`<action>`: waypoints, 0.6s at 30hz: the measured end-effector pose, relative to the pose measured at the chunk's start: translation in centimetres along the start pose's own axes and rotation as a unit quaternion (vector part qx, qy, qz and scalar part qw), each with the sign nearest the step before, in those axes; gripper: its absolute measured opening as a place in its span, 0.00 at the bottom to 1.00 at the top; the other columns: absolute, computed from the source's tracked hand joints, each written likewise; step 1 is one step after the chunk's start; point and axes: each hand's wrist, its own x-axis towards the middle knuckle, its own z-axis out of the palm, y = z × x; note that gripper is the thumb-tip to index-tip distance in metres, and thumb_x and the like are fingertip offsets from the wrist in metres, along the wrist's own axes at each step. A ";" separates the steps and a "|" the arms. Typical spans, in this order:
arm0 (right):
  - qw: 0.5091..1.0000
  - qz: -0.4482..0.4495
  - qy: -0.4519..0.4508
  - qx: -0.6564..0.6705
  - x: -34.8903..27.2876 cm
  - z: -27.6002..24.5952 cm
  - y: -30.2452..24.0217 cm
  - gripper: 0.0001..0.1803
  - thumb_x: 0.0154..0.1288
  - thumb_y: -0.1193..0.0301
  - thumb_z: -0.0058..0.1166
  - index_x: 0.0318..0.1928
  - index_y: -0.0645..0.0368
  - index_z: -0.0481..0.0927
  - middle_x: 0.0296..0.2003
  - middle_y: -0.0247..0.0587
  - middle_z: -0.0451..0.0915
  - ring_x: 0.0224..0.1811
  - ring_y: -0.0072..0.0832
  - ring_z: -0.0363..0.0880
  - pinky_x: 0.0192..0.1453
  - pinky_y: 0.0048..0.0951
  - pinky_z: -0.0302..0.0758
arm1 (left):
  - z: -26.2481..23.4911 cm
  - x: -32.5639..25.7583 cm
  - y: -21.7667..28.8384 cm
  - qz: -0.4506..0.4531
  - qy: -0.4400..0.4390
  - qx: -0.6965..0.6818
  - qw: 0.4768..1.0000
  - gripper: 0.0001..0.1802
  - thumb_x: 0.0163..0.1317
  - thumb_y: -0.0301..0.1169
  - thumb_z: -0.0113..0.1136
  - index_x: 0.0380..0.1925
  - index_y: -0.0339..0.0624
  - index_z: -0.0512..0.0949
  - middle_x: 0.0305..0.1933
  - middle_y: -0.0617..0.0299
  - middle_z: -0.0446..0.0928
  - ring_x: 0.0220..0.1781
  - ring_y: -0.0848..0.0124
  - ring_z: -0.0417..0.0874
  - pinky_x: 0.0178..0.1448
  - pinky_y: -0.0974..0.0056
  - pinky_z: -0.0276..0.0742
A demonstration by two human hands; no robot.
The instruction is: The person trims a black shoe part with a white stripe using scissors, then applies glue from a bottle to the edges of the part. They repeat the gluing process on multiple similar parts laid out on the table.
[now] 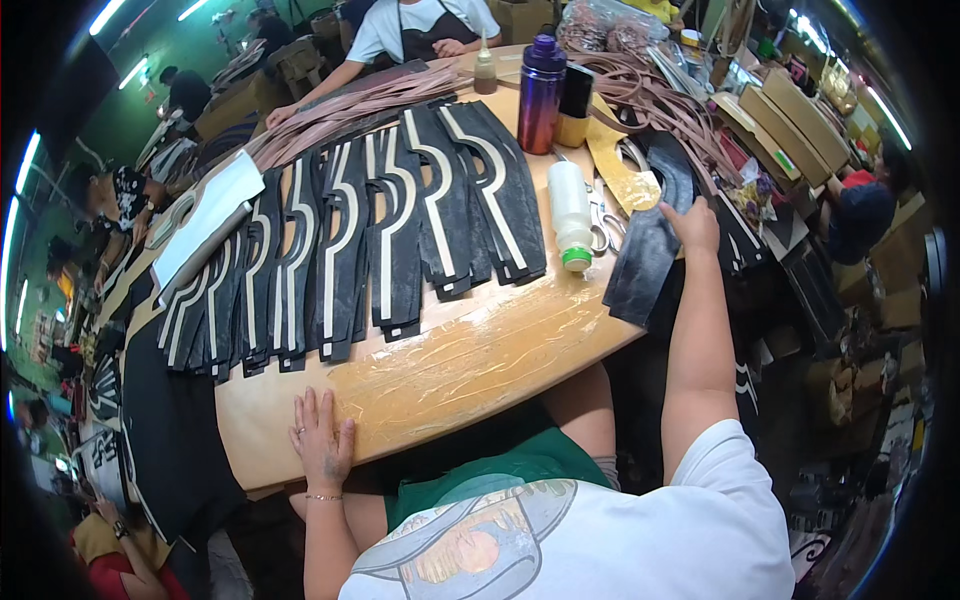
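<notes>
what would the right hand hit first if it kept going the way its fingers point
Probably the scissors lying just beyond the black leather piece that the right hand rests on, then the white glue bottle; depth is unclear.

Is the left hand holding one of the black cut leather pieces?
No: the left hand lies flat, fingers spread, on the bare tan wooden table, apart from the black leather pieces with cream stripes.
</notes>
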 end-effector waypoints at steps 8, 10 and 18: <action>0.993 -0.009 0.048 0.105 1.8 1.8 2.2 0.32 0.40 0.62 0.66 0.46 0.66 0.73 0.44 0.54 0.75 0.49 0.42 0.73 0.51 0.36 0.69 | 0.1 -0.1 0.2 0.005 0.011 -0.021 1.000 0.28 0.57 0.50 0.44 0.56 0.50 0.64 0.65 0.53 0.52 0.68 0.54 0.47 0.60 0.36 0.42; 0.989 -0.008 0.041 0.139 2.1 2.1 2.6 0.28 0.40 0.65 0.65 0.43 0.67 0.75 0.42 0.54 0.75 0.48 0.41 0.74 0.50 0.34 0.69 | 0.1 -0.1 0.2 0.004 0.010 -0.018 1.000 0.28 0.57 0.50 0.44 0.56 0.50 0.64 0.65 0.53 0.52 0.68 0.54 0.47 0.60 0.36 0.42; 0.887 0.025 0.067 0.456 6.3 3.3 4.9 0.18 0.47 0.74 0.59 0.41 0.66 0.73 0.33 0.40 0.76 0.35 0.28 0.72 0.43 0.27 0.68 | 0.7 -0.1 -0.1 0.033 0.061 -0.053 0.996 0.24 0.57 0.45 0.47 0.52 0.48 0.68 0.61 0.54 0.60 0.65 0.54 0.54 0.59 0.38 0.46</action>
